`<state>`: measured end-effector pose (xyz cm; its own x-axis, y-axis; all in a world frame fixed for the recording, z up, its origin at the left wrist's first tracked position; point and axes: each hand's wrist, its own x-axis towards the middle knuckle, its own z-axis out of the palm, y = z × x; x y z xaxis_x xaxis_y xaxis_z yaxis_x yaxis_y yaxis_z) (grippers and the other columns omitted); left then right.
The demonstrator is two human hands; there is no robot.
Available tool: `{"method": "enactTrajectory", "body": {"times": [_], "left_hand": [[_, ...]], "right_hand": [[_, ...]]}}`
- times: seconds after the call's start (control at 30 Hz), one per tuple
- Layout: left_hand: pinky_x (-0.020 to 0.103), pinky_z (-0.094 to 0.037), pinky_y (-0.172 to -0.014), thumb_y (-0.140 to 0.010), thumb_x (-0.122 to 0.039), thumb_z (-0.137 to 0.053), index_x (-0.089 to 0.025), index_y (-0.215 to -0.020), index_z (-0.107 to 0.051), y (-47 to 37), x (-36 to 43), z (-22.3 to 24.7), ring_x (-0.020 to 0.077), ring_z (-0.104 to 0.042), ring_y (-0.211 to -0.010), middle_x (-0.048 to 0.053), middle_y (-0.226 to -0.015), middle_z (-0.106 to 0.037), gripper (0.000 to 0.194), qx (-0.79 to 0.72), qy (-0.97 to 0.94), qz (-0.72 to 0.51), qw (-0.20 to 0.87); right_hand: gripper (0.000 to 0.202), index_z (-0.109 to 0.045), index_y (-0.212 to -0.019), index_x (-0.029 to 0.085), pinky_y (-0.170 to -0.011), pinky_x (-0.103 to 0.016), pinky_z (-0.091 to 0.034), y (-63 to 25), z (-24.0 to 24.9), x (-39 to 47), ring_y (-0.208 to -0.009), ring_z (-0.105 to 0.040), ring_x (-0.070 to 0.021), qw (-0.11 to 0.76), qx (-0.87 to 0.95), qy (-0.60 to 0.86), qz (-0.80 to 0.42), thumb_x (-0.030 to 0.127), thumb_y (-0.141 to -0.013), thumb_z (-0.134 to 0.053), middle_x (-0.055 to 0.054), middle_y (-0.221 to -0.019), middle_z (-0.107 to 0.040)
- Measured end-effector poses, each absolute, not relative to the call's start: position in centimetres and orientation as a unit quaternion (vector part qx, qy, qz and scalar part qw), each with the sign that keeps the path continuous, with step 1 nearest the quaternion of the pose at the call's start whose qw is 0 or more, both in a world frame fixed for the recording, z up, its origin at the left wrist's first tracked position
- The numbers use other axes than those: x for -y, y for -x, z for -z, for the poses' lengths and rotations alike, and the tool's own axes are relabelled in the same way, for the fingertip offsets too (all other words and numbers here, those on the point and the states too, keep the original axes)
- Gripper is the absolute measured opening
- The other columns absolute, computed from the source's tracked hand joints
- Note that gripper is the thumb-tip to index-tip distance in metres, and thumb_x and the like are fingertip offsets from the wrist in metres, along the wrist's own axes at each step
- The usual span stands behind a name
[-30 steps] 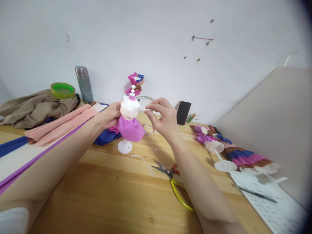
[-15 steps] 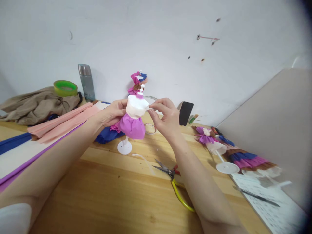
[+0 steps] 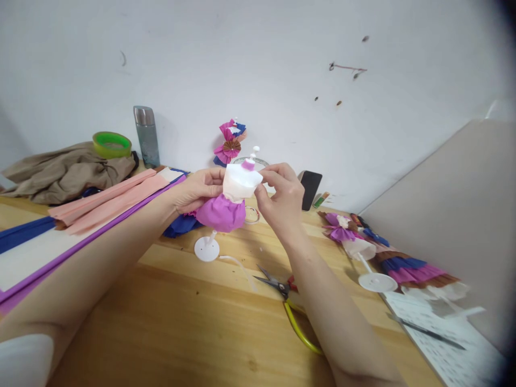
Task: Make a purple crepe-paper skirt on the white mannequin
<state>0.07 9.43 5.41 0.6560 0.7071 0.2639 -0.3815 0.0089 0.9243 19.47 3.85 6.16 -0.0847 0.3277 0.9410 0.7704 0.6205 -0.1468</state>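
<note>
A miniature dress form (image 3: 242,181) with a white bodice, a pink neck band and a white knob on top stands tilted to the right over the table. Puffed purple crepe paper (image 3: 223,213) makes its skirt, and its round white base (image 3: 207,249) is below. My left hand (image 3: 201,189) grips the form from the left, some fingers hidden behind it. At the bodice's right edge, my right hand (image 3: 281,188) is pinched; a thin white strip showed in these fingertips a moment ago, now mostly hidden. A loose white strip (image 3: 237,263) lies near the base.
Scissors (image 3: 282,287) with yellow and red handles lie open below my right hand. Crepe paper sheets (image 3: 108,201), a bottle (image 3: 146,137) and a tape roll (image 3: 112,145) are at left. A phone (image 3: 310,190), dressed forms (image 3: 411,269) and a pen (image 3: 429,331) are at right.
The dress form's top has tipped to the right and its bodice has turned. My right fingertips have come in against the bodice edge, and the strip between them hardly shows now.
</note>
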Motion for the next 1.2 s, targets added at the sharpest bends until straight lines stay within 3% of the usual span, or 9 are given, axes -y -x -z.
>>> {"method": "enactTrajectory", "body": {"times": [0.1, 0.23, 0.4, 0.6, 1.03, 1.2], "left_hand": [[0.024, -0.051, -0.073, -0.050, -0.031, -0.094, -0.014, -0.080, -0.069, -0.3, -9.1, -5.5, 0.0137, -0.066, -0.072, 0.003, -0.077, -0.071, 0.043, -0.141, -0.581, -0.387, 0.702], [0.027, -0.051, -0.077, -0.053, -0.032, -0.093, -0.012, -0.078, -0.070, -0.9, -8.4, -5.6, 0.0142, -0.066, -0.073, 0.003, -0.076, -0.070, 0.040, -0.149, -0.588, -0.374, 0.702], [0.029, -0.049, -0.077, -0.055, -0.038, -0.092, -0.010, -0.082, -0.072, -1.3, -7.3, -6.1, 0.0164, -0.065, -0.077, 0.007, -0.081, -0.071, 0.044, -0.148, -0.621, -0.340, 0.690], [0.029, -0.046, -0.078, -0.058, -0.037, -0.090, -0.010, -0.085, -0.070, -1.5, -6.8, -5.9, 0.0159, -0.064, -0.077, 0.006, -0.083, -0.070, 0.043, -0.148, -0.588, -0.298, 0.737], [0.036, -0.043, -0.098, -0.068, -0.044, -0.082, -0.013, -0.097, -0.070, -2.3, -6.7, -4.2, 0.0239, -0.064, -0.103, 0.010, -0.103, -0.073, 0.044, -0.086, -0.585, -0.227, 0.774], [0.034, -0.044, -0.093, -0.068, -0.043, -0.082, -0.013, -0.099, -0.070, -2.6, -6.1, -3.9, 0.0231, -0.063, -0.101, 0.010, -0.101, -0.072, 0.045, -0.079, -0.572, -0.213, 0.789]], "right_hand": [[0.015, -0.065, -0.076, 0.020, -0.067, -0.035, -0.049, -18.9, -6.4, -3.4, -0.075, -0.057, -0.0198, 0.556, 0.695, 0.403, 0.213, 0.011, -0.075, -0.054, -0.004, -0.079, -0.059], [0.017, -0.063, -0.075, 0.020, -0.067, -0.035, -0.048, -18.6, -6.6, -2.8, -0.075, -0.057, -0.0206, 0.555, 0.691, 0.408, 0.220, 0.008, -0.069, -0.053, -0.004, -0.080, -0.058], [0.011, -0.061, -0.070, 0.021, -0.066, -0.033, -0.048, -18.9, -6.9, -2.7, -0.074, -0.058, -0.0191, 0.564, 0.706, 0.387, 0.185, 0.010, -0.072, -0.057, -0.002, -0.076, -0.056], [0.011, -0.062, -0.073, 0.021, -0.068, -0.033, -0.049, -19.4, -6.9, -3.0, -0.076, -0.062, -0.0187, 0.564, 0.737, 0.339, 0.156, 0.011, -0.074, -0.057, -0.004, -0.085, -0.061], [0.007, -0.065, -0.077, 0.023, -0.069, -0.035, -0.051, -19.6, -7.3, -2.6, -0.080, -0.063, -0.0203, 0.552, 0.743, 0.338, 0.173, 0.017, -0.078, -0.060, -0.005, -0.087, -0.063], [0.009, -0.068, -0.078, 0.023, -0.071, -0.037, -0.051, -19.5, -7.2, -2.6, -0.079, -0.063, -0.0206, 0.558, 0.734, 0.347, 0.171, 0.023, -0.083, -0.061, -0.005, -0.087, -0.063]]}}
